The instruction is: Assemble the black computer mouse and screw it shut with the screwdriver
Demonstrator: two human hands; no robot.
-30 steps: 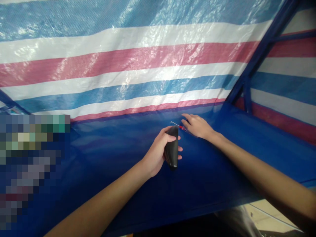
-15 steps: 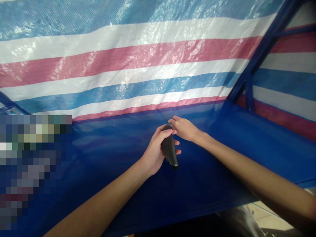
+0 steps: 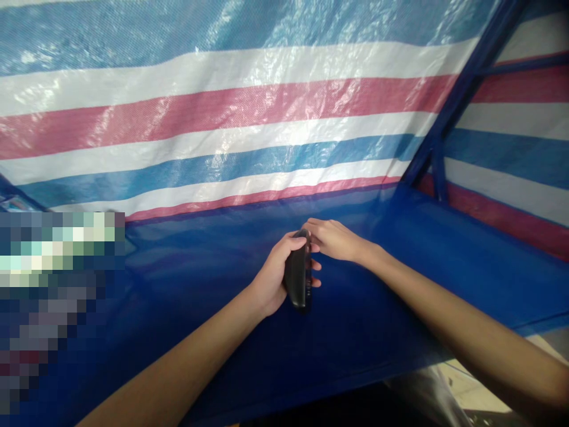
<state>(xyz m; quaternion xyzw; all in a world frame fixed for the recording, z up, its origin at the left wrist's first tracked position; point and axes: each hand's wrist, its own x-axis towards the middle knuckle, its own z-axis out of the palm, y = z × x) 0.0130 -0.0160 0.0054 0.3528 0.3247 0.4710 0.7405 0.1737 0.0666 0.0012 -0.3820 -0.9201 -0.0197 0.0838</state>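
Observation:
My left hand (image 3: 275, 270) is wrapped round a black, elongated handheld device (image 3: 296, 273) with a smooth curved back. The thumb presses on its upper part, and fingertips show on its far right side. Small marks run along the device's right-facing edge; I cannot make out what they are. At the top end of the device, my right hand (image 3: 335, 238) has its fingers bent and closed. The device and the left fingers partly hide those right fingertips, so what they pinch does not show.
Below the hands spreads a blue sheet-covered surface (image 3: 213, 249). A striped tarp (image 3: 249, 101) rises behind it, with a dark blue frame pole (image 3: 444, 118) slanting on the right. The left side is blurred into blocks. Pale floor (image 3: 475, 385) shows at lower right.
The device has turned in my left hand, so its lower end points straighter down and its right edge shows more. My right fingers have curled in closer at its top.

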